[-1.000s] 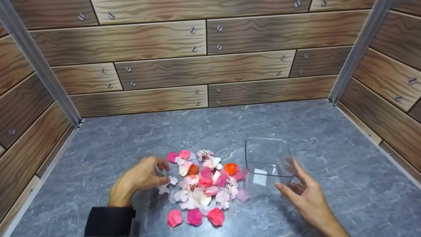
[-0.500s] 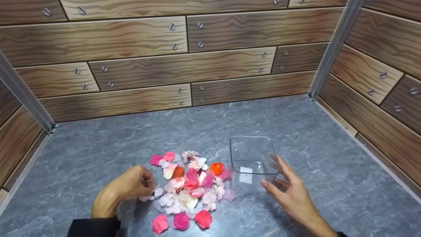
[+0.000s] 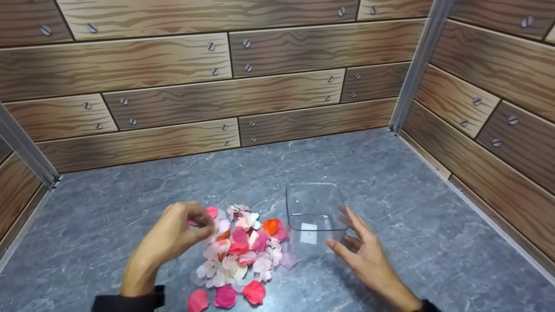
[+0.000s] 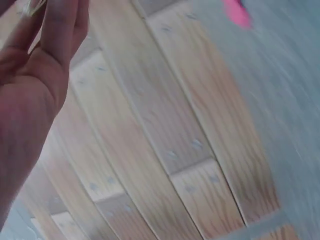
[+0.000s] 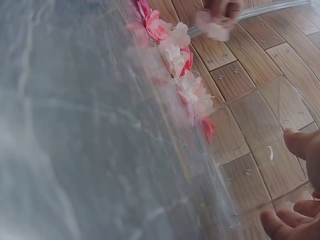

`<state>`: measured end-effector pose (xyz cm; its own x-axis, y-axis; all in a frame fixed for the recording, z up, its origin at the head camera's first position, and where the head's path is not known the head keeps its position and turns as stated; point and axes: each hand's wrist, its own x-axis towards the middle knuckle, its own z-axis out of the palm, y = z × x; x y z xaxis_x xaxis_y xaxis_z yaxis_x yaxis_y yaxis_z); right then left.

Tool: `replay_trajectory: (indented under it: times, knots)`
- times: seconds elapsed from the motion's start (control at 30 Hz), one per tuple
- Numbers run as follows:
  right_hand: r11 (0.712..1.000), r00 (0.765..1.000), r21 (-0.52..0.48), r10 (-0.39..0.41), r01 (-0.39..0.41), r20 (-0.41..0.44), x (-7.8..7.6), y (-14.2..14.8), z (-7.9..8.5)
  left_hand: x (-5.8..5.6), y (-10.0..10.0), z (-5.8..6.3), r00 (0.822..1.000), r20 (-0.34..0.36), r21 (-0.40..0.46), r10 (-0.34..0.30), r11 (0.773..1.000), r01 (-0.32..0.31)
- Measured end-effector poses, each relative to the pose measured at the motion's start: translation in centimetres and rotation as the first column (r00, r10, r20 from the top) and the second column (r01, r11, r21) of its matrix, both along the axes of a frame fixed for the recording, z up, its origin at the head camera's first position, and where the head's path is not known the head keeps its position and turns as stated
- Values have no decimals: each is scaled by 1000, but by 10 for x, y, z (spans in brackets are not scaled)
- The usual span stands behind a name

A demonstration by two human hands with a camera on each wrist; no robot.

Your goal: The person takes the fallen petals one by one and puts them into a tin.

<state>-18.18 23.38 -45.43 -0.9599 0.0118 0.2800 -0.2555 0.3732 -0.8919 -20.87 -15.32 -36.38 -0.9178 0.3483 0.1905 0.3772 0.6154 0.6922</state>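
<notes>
In the head view my left hand (image 3: 175, 232) hangs over the left side of a heap of artificial petals (image 3: 238, 248), coloured pink, white, red and orange. Its thumb and fingers pinch a pale pink petal (image 5: 214, 27), which shows best in the right wrist view. To the right of the heap stands a clear plastic box (image 3: 316, 186), upright and open at the top, with a white label (image 3: 308, 234). My right hand (image 3: 366, 255) holds that box at its near right corner, thumb on the near side and fingertips along the right wall.
Three loose petals, pink, magenta and red (image 3: 254, 293), lie in front of the heap. Grey marbled tabletop (image 3: 390, 186) spreads around everything. Wood-patterned walls (image 3: 173, 99) with metal corner strips (image 3: 414, 73) enclose the back and sides.
My left hand pinched a pale petal at the heap's left edge, then rose and moved right over the heap. The right hand stays at the box. The head view has turned rightward.
</notes>
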Motion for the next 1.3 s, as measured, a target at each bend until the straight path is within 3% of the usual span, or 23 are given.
replay_trajectory:
  times: [0.2, 0.37, 0.5, 0.67, 0.77, 1.0, 1.17, 1.3]
  knots:
    - [999, 1000, -39, -1, 0, -16, 0, 0, -3, 6, 60, 13, 996, -86, 176, 11, 984, 5]
    - [998, 1000, -55, 7, -7, -14, -1, -4, -7, 0, 107, 14, 991, -128, 288, 42, 958, -3]
    - [998, 1000, -58, 19, -19, 7, -1, -7, -10, -9, 139, 6, 988, -146, 277, 41, 961, 1]
    - [999, 1000, -44, 9, -8, 22, 0, -3, -7, -19, 168, -8, 982, -188, 205, -33, 976, 72]
    - [999, 999, -51, -7, 8, 32, 0, 3, -1, -21, 177, -13, 966, -253, 151, -60, 983, 101]
    - [997, 999, -73, -5, 9, 52, -1, 5, 5, -14, 177, -14, 943, -329, 19, -57, 998, 67]
    - [998, 997, -54, -19, 23, 71, -1, 6, 5, -11, 172, -10, 947, -303, -7, -103, 994, 106]
    - [998, 996, -55, -25, 30, 84, 0, 8, 3, -8, 160, -6, 965, -241, 13, -103, 994, 110]
